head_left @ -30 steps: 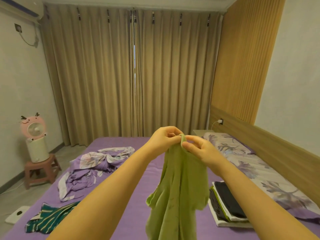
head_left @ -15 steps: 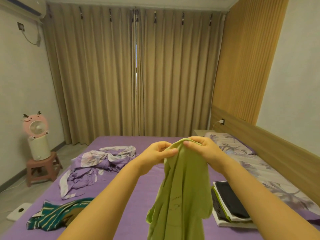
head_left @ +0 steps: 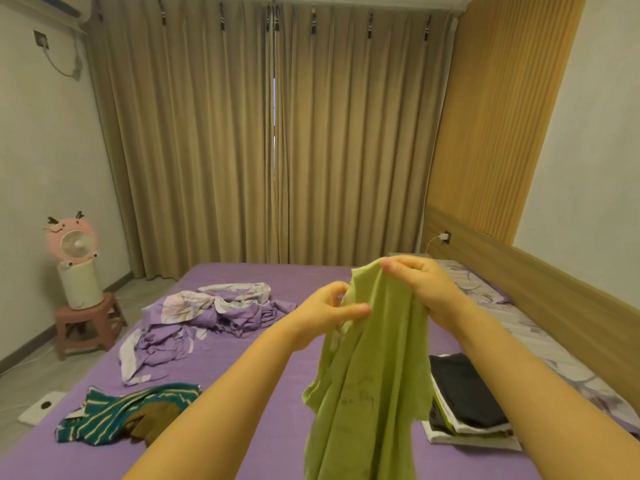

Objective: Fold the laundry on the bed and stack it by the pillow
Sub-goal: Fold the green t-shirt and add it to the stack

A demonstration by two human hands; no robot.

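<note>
A light green shirt [head_left: 374, 382] hangs in the air over the purple bed [head_left: 242, 368], held up in front of me. My right hand [head_left: 419, 289] pinches its top edge, the higher of the two grips. My left hand [head_left: 329, 311] pinches the cloth a little lower and to the left. A stack of folded clothes [head_left: 464, 403], black on top, lies on the bed at the right beside the floral pillow [head_left: 464, 282]. A green striped garment [head_left: 121, 415] lies crumpled near the bed's left front.
A crumpled purple floral sheet [head_left: 201, 320] lies mid-bed on the left. A pink fan [head_left: 74, 261] stands on a small stool [head_left: 86, 327] by the left wall. A white scale [head_left: 41, 407] sits on the floor. Curtains close the far wall; a wooden headboard [head_left: 540, 296] runs along the right.
My hands have separated along the shirt's top edge: the right one stayed high and shifted right, the left one dropped lower on the cloth. The view tilted down slightly.
</note>
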